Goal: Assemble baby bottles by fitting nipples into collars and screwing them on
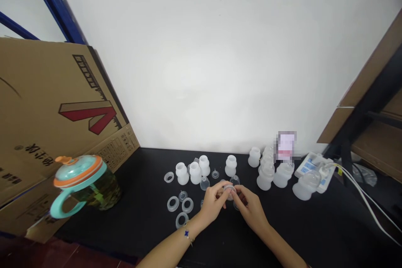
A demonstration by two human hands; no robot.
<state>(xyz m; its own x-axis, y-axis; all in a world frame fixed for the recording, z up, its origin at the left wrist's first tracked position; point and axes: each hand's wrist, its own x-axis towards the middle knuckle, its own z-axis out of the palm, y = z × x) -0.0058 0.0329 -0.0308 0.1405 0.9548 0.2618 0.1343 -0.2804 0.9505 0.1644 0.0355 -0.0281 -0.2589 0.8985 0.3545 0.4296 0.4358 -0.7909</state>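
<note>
So both hands meet over the black table point(150, 222), pinching one tiny clear silicone part point(230, 190) between them; the left hand point(214, 203) has its fingertips curled onto the left side of that part, the right hand point(249, 207) does the same from the right side, so both are mostly closed around it with only the fingertips doing the gripping; hard to tell exactly what the part is, it looks like a small ring or cap and it's half hidden by the fingers. There's a bracelet point(187, 234) with a little blue charm on the left wrist.

Everything else, taking that held part as the landmark: just to its left and a bit nearer the person lie several loose clear rings point(173, 203) flat on the table; behind it, toward the wall, stand a few small frosted bottles point(194, 172), with one more bottle point(231, 165) almost straight behind it; further right of it is a tighter cluster of bigger frosted bottles point(265, 176), some wearing domed tops; beyond those, far right, a white and blue pack point(309, 163) with white cables point(364, 194) trailing off. Well to the left of the part sits a teal mug point(83, 186) with an orange-rimmed lid; it's right up against a big cardboard box point(47, 104) leaning at the table edge.
</note>
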